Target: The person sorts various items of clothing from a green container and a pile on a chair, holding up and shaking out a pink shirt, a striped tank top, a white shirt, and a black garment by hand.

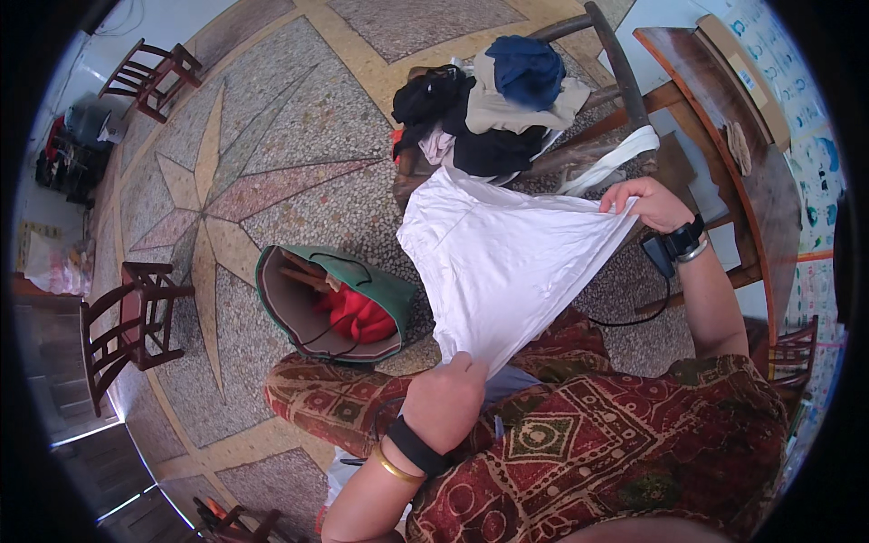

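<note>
A white cloth garment [502, 251] is stretched between my two hands above my lap. My left hand [445, 400], closed in a fist, grips its lower corner. At the right, my right hand [648, 203] pinches the hem between thumb and fingers. The garment's far end reaches a low wooden seat [404, 183] with a pile of clothes: a dark blue cloth [526, 71], a beige garment [489, 112] and black garments [499, 149]. A white strap [611, 159] hangs over the seat's frame by my right hand.
A green bag [400, 292] with red cloth [360, 315] and wooden pieces inside lies open to the left of the garment. Small wooden chairs [139, 319] stand at the far left. A wooden table [733, 88] with a cardboard box [747, 78] is at the right. A black cable [635, 324] hangs by my right wrist.
</note>
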Demonstrator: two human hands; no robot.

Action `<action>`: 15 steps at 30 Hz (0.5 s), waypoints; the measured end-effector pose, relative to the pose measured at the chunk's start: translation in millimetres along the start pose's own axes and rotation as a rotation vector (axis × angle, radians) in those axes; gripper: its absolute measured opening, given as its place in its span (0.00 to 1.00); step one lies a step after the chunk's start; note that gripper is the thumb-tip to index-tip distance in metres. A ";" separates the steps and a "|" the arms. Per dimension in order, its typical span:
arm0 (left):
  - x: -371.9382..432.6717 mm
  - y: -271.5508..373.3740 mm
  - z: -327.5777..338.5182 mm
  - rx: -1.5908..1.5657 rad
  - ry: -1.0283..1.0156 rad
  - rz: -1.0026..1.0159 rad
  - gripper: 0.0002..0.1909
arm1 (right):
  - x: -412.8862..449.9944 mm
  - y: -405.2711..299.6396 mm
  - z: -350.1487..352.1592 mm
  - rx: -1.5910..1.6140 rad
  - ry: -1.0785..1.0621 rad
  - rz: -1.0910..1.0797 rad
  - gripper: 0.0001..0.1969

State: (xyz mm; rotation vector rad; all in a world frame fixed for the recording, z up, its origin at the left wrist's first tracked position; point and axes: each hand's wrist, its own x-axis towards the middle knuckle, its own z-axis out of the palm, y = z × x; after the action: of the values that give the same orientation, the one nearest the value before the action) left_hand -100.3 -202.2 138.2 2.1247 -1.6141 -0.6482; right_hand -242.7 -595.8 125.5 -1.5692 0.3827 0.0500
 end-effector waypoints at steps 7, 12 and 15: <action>1.9 -1.4 4.1 -0.036 0.132 0.139 0.02 | -0.6 -4.4 3.4 0.004 0.005 0.025 0.09; 7.9 -5.0 8.0 -0.185 0.135 0.239 0.02 | 1.8 -6.3 6.7 0.053 0.065 -0.037 0.06; 6.6 -4.3 9.2 -0.144 -0.003 0.157 0.02 | 1.9 -5.8 7.7 0.104 0.109 -0.087 0.03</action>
State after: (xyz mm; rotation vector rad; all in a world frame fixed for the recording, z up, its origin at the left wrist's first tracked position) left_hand -100.7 -207.8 127.4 1.8745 -1.6637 -0.6945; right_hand -237.7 -588.8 130.3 -1.4879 0.3957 -0.1210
